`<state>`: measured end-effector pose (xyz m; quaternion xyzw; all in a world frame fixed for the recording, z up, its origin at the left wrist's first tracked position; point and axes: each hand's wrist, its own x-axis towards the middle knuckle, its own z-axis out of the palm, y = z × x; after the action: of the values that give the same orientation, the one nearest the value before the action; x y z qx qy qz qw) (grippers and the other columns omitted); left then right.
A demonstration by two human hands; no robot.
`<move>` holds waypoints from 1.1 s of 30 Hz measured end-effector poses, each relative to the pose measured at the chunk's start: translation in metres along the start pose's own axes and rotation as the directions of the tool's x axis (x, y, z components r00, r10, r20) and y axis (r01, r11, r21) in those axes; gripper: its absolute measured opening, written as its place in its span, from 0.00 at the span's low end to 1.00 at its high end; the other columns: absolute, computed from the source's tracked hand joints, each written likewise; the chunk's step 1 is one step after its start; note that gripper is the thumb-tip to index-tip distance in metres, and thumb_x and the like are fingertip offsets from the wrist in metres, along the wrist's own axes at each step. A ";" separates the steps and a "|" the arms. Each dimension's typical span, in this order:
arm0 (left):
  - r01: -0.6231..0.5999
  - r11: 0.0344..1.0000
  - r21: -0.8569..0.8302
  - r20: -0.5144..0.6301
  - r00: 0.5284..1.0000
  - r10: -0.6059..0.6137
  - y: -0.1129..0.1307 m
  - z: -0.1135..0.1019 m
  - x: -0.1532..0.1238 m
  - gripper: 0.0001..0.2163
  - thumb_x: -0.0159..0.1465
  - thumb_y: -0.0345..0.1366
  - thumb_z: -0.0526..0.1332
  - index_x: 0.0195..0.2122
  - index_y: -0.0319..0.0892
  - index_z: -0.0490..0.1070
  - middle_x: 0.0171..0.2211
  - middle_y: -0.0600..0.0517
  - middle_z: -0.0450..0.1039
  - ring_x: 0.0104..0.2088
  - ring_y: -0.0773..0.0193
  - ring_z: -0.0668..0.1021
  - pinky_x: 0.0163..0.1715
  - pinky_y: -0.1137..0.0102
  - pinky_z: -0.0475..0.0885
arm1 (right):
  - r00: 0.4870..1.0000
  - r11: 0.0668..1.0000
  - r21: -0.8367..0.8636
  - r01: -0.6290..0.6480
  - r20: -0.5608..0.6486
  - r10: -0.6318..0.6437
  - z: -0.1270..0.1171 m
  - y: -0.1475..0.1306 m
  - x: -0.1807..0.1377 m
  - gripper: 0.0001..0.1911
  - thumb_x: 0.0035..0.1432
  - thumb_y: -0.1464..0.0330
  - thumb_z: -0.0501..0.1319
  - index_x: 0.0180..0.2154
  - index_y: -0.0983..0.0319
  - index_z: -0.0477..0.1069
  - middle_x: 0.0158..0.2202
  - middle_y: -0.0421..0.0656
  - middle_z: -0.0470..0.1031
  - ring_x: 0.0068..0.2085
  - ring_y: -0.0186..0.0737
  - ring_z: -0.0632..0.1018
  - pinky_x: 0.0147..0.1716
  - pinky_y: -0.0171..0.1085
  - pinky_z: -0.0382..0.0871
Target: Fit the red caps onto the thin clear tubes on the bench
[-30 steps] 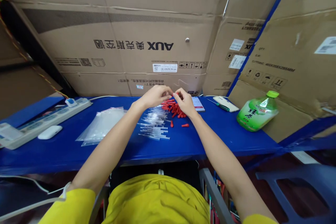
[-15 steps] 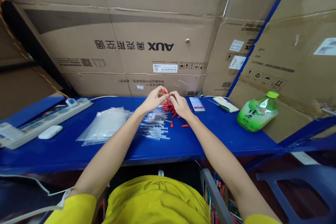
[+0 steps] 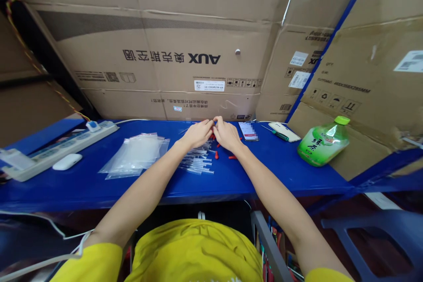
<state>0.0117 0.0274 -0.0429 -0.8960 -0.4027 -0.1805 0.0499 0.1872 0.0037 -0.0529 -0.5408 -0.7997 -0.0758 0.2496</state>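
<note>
My left hand (image 3: 197, 134) and my right hand (image 3: 225, 133) meet fingertip to fingertip over the blue table (image 3: 99, 185), both pinched shut. A small red cap shows between them; what each hand grips is too small to name. Below the left hand lies a heap of clear thin tubes (image 3: 197, 162). Loose red caps (image 3: 217, 155) lie under and beside the right hand, most of the pile hidden by the hands.
A stack of clear plastic bags (image 3: 135, 155) lies left of the tubes. Further left are a white power strip (image 3: 59, 145) and a white mouse (image 3: 67, 161). A phone (image 3: 248, 131), a screwdriver (image 3: 276, 132) and a green tea bottle (image 3: 322, 142) lie right. Cardboard boxes (image 3: 185, 53) form the back wall.
Both hands have stayed together and dropped slightly toward the table, now covering more of the red cap pile. The view shifted a little.
</note>
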 end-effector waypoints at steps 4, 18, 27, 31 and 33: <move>0.021 1.000 -0.003 0.015 1.000 -0.021 0.004 0.001 0.000 0.14 0.74 0.36 0.48 0.53 0.41 0.70 0.51 0.40 0.77 0.48 0.52 0.81 0.46 0.63 0.74 | 0.999 0.997 -0.055 0.047 -0.006 -0.048 -0.001 0.001 0.000 0.15 0.74 0.68 0.49 0.58 0.64 0.61 0.48 0.54 0.82 0.47 0.51 0.82 0.47 0.43 0.63; 0.050 0.988 -0.143 -0.053 0.997 -0.058 0.011 0.010 0.004 0.14 0.71 0.31 0.48 0.50 0.39 0.71 0.46 0.39 0.79 0.48 0.50 0.81 0.52 0.59 0.73 | 0.996 0.991 -0.100 0.086 -0.016 -0.088 0.000 -0.004 -0.002 0.16 0.75 0.69 0.45 0.56 0.68 0.64 0.44 0.55 0.82 0.44 0.53 0.79 0.48 0.45 0.55; 0.037 0.970 -0.239 -0.118 0.991 -0.067 0.011 0.013 0.007 0.16 0.70 0.29 0.47 0.50 0.35 0.73 0.47 0.37 0.79 0.48 0.49 0.81 0.53 0.59 0.73 | 0.991 0.990 -0.079 0.116 -0.052 -0.121 0.002 0.000 0.001 0.15 0.75 0.69 0.45 0.56 0.67 0.64 0.45 0.54 0.82 0.43 0.51 0.78 0.48 0.45 0.54; 0.070 0.935 -0.348 -0.115 0.987 -0.116 0.011 0.012 0.008 0.16 0.71 0.30 0.47 0.46 0.37 0.74 0.46 0.40 0.81 0.47 0.52 0.81 0.52 0.62 0.73 | 0.987 0.990 -0.050 0.133 -0.082 -0.137 0.003 0.005 0.001 0.15 0.76 0.68 0.45 0.55 0.65 0.66 0.47 0.52 0.81 0.46 0.49 0.77 0.49 0.45 0.53; 0.083 0.917 -0.391 -0.069 0.990 -0.119 0.008 0.011 0.007 0.16 0.71 0.30 0.46 0.43 0.38 0.75 0.45 0.42 0.81 0.46 0.54 0.81 0.52 0.63 0.73 | 0.983 0.985 -0.056 0.160 -0.080 -0.164 0.002 0.009 -0.001 0.16 0.77 0.66 0.45 0.54 0.63 0.68 0.49 0.51 0.81 0.48 0.49 0.76 0.50 0.46 0.53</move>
<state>0.0250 0.0298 -0.0497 -0.8569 -0.4021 -0.2997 -0.1191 0.1953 0.0076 -0.0560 -0.4762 -0.8277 -0.1384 0.2625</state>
